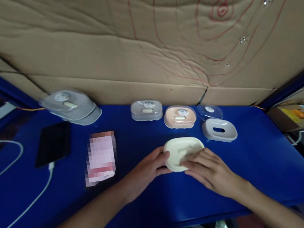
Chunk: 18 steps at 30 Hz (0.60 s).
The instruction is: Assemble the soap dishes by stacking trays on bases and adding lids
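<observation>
A cream oval soap box point(182, 148) lies on the blue table point(158, 196) in front of me. My left hand point(145, 171) grips its left edge with curled fingers. My right hand point(209, 170) rests on its right side, fingers laid over the top. Behind it stand a grey soap box with a clear lid point(146, 110), a peach soap box with a clear lid point(180, 117), and a grey base point(219, 130) with a loose clear lid point(209, 110) just behind it.
A stack of grey lidded soap boxes point(70, 106) sits at the back left. A black phone point(53, 143) with a white cable point(26, 209) and a blurred card point(101, 157) lie to the left. Cardboard point(143, 36) walls the back. A cardboard box point(294, 116) stands off the right edge.
</observation>
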Each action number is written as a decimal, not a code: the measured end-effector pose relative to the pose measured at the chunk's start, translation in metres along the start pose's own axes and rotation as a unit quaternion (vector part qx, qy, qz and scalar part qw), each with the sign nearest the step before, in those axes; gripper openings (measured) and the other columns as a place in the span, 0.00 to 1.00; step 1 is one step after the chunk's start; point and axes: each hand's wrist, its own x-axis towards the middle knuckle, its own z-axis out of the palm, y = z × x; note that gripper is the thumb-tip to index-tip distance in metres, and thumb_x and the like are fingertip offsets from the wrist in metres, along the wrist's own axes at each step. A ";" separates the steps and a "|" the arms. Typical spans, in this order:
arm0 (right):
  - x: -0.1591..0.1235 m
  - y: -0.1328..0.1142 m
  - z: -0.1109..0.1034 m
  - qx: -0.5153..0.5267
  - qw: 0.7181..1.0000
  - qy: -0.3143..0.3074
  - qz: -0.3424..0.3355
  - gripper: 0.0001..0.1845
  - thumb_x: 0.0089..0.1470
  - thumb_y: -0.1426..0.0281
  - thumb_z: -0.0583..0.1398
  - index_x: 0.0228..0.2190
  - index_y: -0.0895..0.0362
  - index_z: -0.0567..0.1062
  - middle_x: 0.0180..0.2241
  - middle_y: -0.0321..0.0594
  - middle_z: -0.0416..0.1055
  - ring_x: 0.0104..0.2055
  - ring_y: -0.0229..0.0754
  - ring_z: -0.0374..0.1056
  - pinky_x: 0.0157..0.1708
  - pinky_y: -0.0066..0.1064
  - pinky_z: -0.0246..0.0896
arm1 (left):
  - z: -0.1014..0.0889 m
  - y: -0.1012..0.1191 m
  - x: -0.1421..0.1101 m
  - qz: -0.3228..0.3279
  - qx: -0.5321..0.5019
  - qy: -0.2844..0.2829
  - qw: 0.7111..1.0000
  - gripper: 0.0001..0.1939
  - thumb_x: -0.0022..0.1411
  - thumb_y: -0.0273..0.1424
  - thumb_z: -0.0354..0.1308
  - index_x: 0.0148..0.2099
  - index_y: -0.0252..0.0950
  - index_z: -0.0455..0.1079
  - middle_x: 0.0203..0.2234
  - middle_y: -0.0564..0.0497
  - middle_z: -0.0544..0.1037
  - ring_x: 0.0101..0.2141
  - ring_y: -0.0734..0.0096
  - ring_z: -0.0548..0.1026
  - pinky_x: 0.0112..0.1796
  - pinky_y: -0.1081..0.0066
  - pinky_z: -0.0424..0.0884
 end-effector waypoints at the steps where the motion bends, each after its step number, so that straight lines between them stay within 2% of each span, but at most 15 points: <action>1: 0.012 -0.004 -0.001 0.004 1.000 -0.004 -0.027 0.13 0.72 0.70 0.58 0.53 0.55 0.78 0.45 0.42 0.82 0.46 0.45 0.78 0.49 0.40 0.75 | 0.000 -0.001 0.000 0.003 -0.030 -0.006 1.000 0.26 0.63 0.45 0.70 0.58 0.38 0.76 0.51 0.43 0.83 0.54 0.51 0.79 0.55 0.58 0.72; 3: 0.027 -0.003 -0.009 0.015 0.997 -0.025 -0.068 0.15 0.72 0.66 0.57 0.55 0.54 0.77 0.48 0.42 0.82 0.49 0.45 0.78 0.53 0.42 0.73 | 0.000 -0.001 0.002 0.008 -0.088 -0.002 0.996 0.25 0.62 0.40 0.70 0.58 0.37 0.76 0.50 0.43 0.83 0.53 0.52 0.79 0.52 0.62 0.73; 5: 0.030 0.013 -0.021 0.023 0.998 -0.040 -0.047 0.21 0.72 0.58 0.57 0.60 0.52 0.72 0.52 0.44 0.80 0.53 0.48 0.76 0.56 0.45 0.72 | -0.003 0.001 0.003 0.009 -0.130 0.024 0.991 0.23 0.63 0.36 0.69 0.59 0.37 0.76 0.51 0.43 0.83 0.52 0.54 0.80 0.50 0.64 0.74; 6: 0.027 0.027 -0.028 0.022 0.999 -0.044 -0.005 0.25 0.71 0.55 0.57 0.63 0.52 0.70 0.54 0.46 0.79 0.54 0.50 0.76 0.57 0.46 0.72 | -0.005 0.003 0.003 0.009 -0.145 0.041 0.989 0.22 0.63 0.35 0.68 0.59 0.38 0.76 0.52 0.44 0.83 0.53 0.55 0.80 0.51 0.65 0.74; 8: 0.011 0.061 -0.039 -0.015 0.990 -0.041 0.131 0.28 0.71 0.53 0.56 0.66 0.51 0.66 0.53 0.49 0.79 0.54 0.53 0.76 0.54 0.49 0.73 | -0.009 0.009 0.003 0.006 -0.165 0.080 0.983 0.21 0.65 0.34 0.66 0.59 0.38 0.75 0.53 0.45 0.83 0.54 0.56 0.79 0.52 0.65 0.74; 10: -0.013 0.097 -0.044 -0.096 0.967 -0.090 0.217 0.29 0.68 0.51 0.59 0.63 0.52 0.69 0.55 0.51 0.77 0.56 0.60 0.75 0.55 0.57 0.71 | -0.012 0.015 0.002 0.008 -0.182 0.105 0.978 0.19 0.67 0.36 0.65 0.58 0.38 0.76 0.52 0.45 0.83 0.54 0.56 0.79 0.53 0.65 0.74; 12: -0.036 0.126 -0.042 -0.179 0.932 -0.129 0.287 0.32 0.63 0.51 0.64 0.62 0.53 0.70 0.57 0.55 0.76 0.56 0.68 0.75 0.50 0.64 0.72 | -0.013 0.020 0.001 0.018 -0.198 0.104 0.975 0.19 0.69 0.37 0.64 0.60 0.38 0.75 0.52 0.46 0.83 0.54 0.57 0.79 0.54 0.65 0.74; 14: -0.050 0.141 -0.035 -0.190 0.922 -0.151 0.301 0.33 0.63 0.55 0.64 0.65 0.53 0.68 0.59 0.57 0.73 0.55 0.68 0.75 0.48 0.62 0.74 | -0.012 0.023 0.000 0.024 -0.206 0.091 0.974 0.19 0.71 0.37 0.61 0.61 0.38 0.74 0.52 0.46 0.83 0.54 0.59 0.79 0.54 0.66 0.74; 15: -0.052 0.143 -0.032 -0.176 0.928 -0.157 0.288 0.32 0.65 0.58 0.62 0.66 0.54 0.66 0.60 0.57 0.73 0.55 0.66 0.75 0.49 0.59 0.74 | -0.011 0.023 0.000 0.022 -0.206 0.087 0.974 0.19 0.73 0.36 0.60 0.61 0.37 0.74 0.52 0.46 0.83 0.54 0.59 0.79 0.53 0.67 0.74; 18: -0.040 0.126 -0.026 -0.109 0.959 -0.148 0.215 0.29 0.70 0.59 0.58 0.67 0.54 0.64 0.61 0.55 0.72 0.59 0.60 0.73 0.56 0.54 0.71 | -0.008 0.024 0.001 0.001 -0.202 0.081 0.976 0.20 0.75 0.37 0.56 0.62 0.33 0.74 0.52 0.43 0.83 0.53 0.59 0.80 0.50 0.67 0.76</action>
